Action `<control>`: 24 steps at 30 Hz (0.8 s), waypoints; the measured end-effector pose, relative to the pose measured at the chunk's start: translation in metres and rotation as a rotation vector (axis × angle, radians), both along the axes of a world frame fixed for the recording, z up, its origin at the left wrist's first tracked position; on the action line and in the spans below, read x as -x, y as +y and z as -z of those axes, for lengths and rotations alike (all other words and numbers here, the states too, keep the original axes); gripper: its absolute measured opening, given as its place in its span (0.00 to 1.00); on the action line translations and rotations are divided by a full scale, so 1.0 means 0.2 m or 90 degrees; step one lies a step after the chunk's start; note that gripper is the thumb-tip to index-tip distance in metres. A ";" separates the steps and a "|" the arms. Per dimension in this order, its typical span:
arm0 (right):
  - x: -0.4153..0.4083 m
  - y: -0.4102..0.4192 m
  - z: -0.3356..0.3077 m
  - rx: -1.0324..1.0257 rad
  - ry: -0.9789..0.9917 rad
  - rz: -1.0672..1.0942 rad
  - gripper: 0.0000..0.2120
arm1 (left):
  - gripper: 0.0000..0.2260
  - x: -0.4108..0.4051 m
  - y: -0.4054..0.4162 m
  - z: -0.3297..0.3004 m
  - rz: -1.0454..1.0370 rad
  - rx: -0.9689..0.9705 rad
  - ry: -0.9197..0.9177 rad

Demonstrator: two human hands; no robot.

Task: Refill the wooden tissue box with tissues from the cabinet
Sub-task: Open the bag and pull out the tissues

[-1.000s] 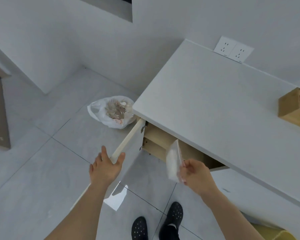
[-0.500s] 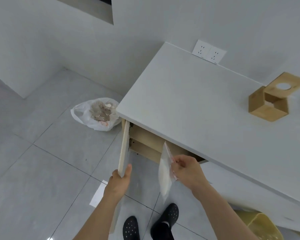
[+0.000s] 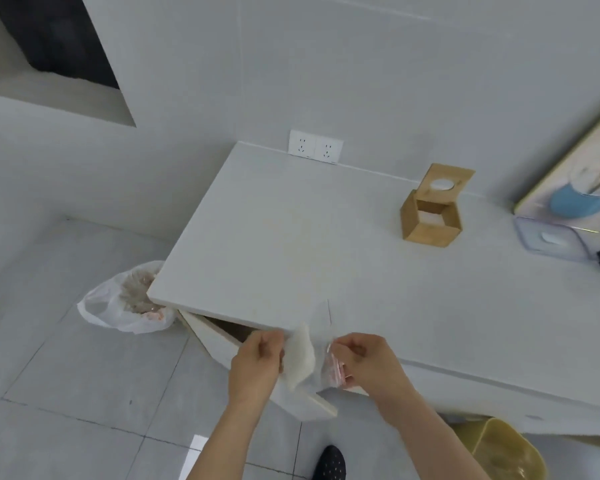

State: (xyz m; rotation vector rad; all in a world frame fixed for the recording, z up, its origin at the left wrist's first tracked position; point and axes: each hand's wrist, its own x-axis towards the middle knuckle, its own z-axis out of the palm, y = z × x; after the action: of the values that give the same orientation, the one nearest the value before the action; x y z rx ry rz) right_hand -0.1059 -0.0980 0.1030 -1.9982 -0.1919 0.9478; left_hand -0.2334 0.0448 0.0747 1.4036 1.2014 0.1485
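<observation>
I hold a white tissue pack (image 3: 303,362) in clear plastic wrap with both hands, in front of the cabinet's front edge. My left hand (image 3: 257,365) grips its left side and my right hand (image 3: 364,363) pinches the wrap on its right side. The wooden tissue box (image 3: 430,216) stands on the white cabinet top (image 3: 291,237) at the far right, its lid with a round hole tilted up and its inside looking empty. The cabinet door (image 3: 222,344) below my hands stands partly ajar.
A white plastic bag of rubbish (image 3: 125,303) lies on the tiled floor left of the cabinet. A yellow bin (image 3: 503,452) stands at the lower right. A clear plastic box (image 3: 551,240) and a framed picture (image 3: 582,171) sit at the far right. Wall sockets (image 3: 315,147) are behind.
My left hand has let go of the cabinet door and come to the tissue pack. The door has swung nearly closed. My view has lifted toward the cabinet top.
</observation>
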 end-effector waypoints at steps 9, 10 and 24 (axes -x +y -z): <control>-0.41 -0.21 -0.28 -0.138 -0.002 0.084 0.11 | 0.03 -0.70 -0.22 -0.40 0.232 -0.077 -0.085; -0.46 -0.23 -0.31 -0.146 -0.006 0.084 0.11 | 0.03 -0.76 -0.25 -0.41 0.249 -0.082 -0.085; -1.00 -0.34 -0.44 -0.073 -0.096 0.028 0.07 | 0.04 -1.26 -0.41 -0.59 0.250 -0.095 -0.090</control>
State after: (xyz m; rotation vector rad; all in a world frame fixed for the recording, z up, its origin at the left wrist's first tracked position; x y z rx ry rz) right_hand 0.0934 -0.1661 0.1912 -1.9612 -0.2785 0.7416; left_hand 0.0185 -0.0367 0.1918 1.7036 0.7944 0.0617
